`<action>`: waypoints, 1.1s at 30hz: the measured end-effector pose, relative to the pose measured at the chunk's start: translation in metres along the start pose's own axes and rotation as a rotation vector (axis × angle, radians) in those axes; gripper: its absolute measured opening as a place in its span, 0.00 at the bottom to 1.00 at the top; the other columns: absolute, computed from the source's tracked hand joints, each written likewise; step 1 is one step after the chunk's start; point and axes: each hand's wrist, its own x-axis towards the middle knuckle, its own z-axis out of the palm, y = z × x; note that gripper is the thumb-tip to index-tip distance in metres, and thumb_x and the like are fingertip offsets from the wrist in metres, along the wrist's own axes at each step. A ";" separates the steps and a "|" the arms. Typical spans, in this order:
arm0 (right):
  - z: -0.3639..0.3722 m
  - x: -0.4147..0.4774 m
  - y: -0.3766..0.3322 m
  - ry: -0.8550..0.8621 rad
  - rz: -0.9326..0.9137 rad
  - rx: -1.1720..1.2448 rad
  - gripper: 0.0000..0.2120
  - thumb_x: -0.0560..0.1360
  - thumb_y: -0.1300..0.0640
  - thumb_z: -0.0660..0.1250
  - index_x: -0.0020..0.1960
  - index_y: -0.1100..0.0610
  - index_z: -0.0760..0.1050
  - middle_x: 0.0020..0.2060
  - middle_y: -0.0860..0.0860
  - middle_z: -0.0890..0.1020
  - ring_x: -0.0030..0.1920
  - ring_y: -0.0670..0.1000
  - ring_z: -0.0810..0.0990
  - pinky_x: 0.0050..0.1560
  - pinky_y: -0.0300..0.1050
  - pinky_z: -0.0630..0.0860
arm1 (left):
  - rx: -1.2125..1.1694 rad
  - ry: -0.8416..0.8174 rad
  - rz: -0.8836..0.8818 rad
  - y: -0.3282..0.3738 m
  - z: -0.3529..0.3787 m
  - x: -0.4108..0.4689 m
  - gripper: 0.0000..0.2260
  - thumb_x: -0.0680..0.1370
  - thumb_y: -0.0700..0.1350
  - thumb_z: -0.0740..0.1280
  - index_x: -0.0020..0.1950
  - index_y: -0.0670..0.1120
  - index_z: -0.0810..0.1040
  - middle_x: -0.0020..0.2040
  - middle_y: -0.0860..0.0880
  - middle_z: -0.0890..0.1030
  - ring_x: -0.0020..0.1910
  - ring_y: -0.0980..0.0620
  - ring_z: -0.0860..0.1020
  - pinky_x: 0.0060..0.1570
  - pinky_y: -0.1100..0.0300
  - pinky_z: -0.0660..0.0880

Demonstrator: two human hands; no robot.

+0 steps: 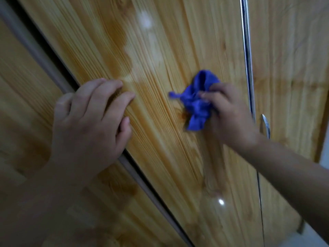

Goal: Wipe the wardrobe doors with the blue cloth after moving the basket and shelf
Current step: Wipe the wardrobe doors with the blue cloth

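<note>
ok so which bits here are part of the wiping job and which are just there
In the job:
- blue cloth, bunched in the right hand
- wardrobe door under the cloth
- left hand, resting on that door near its edge

Just there:
- metal handle
- chrome strip between doors

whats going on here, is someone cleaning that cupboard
Yes. A person is wiping a glossy wooden wardrobe door with a bunched blue cloth. The right hand grips the cloth and holds it against the panel. The left hand rests on the same door near its left edge, apparently steadying it. A metal handle shows just right of the right hand. The picture is motion-blurred, so the wiping looks under way.
</note>
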 end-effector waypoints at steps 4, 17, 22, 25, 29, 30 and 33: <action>-0.016 0.019 0.026 0.216 0.277 0.021 0.15 0.73 0.70 0.63 0.58 0.63 0.79 0.55 0.60 0.78 0.56 0.50 0.75 0.57 0.26 0.66 | 0.012 0.016 -0.010 0.002 -0.001 -0.002 0.19 0.80 0.50 0.64 0.71 0.48 0.78 0.71 0.45 0.77 0.71 0.42 0.73 0.62 0.40 0.68; 0.070 -0.095 -0.127 -0.088 -0.041 0.229 0.16 0.84 0.57 0.55 0.61 0.61 0.79 0.56 0.57 0.79 0.46 0.57 0.77 0.44 0.54 0.77 | -0.056 -0.013 -0.009 0.001 -0.001 0.000 0.19 0.80 0.47 0.64 0.69 0.45 0.79 0.69 0.40 0.78 0.69 0.35 0.75 0.67 0.37 0.70; 0.036 -0.058 -0.039 -0.020 -0.145 0.029 0.12 0.76 0.64 0.69 0.58 0.64 0.82 0.55 0.62 0.82 0.49 0.62 0.81 0.51 0.55 0.78 | -0.073 -0.027 -0.010 0.000 -0.002 0.001 0.20 0.80 0.47 0.64 0.70 0.44 0.79 0.70 0.40 0.77 0.69 0.36 0.74 0.67 0.37 0.70; 0.006 -0.019 0.015 0.082 0.020 -0.030 0.16 0.74 0.65 0.62 0.58 0.67 0.81 0.55 0.65 0.80 0.54 0.63 0.79 0.60 0.48 0.73 | -0.068 -0.025 -0.021 0.002 -0.001 0.001 0.19 0.80 0.47 0.64 0.70 0.44 0.79 0.70 0.40 0.77 0.70 0.37 0.74 0.67 0.38 0.69; -0.026 0.025 0.051 0.151 0.199 -0.066 0.19 0.71 0.69 0.60 0.60 0.62 0.77 0.58 0.60 0.77 0.58 0.54 0.76 0.59 0.29 0.66 | -0.087 -0.021 -0.025 0.003 -0.002 0.002 0.18 0.80 0.46 0.64 0.69 0.43 0.79 0.69 0.41 0.78 0.69 0.37 0.74 0.68 0.39 0.69; -0.030 0.032 0.051 0.158 0.247 -0.061 0.19 0.71 0.69 0.60 0.60 0.61 0.76 0.59 0.59 0.77 0.57 0.51 0.75 0.56 0.25 0.65 | -0.088 -0.019 -0.023 0.003 -0.003 0.002 0.18 0.80 0.46 0.64 0.69 0.43 0.79 0.69 0.41 0.78 0.69 0.37 0.74 0.69 0.39 0.69; -0.037 0.051 0.038 0.122 0.285 -0.046 0.18 0.72 0.69 0.60 0.60 0.59 0.75 0.59 0.56 0.75 0.56 0.49 0.74 0.52 0.23 0.63 | -0.084 -0.018 -0.023 0.003 -0.005 0.003 0.18 0.81 0.46 0.64 0.69 0.43 0.80 0.69 0.41 0.79 0.69 0.38 0.76 0.70 0.40 0.69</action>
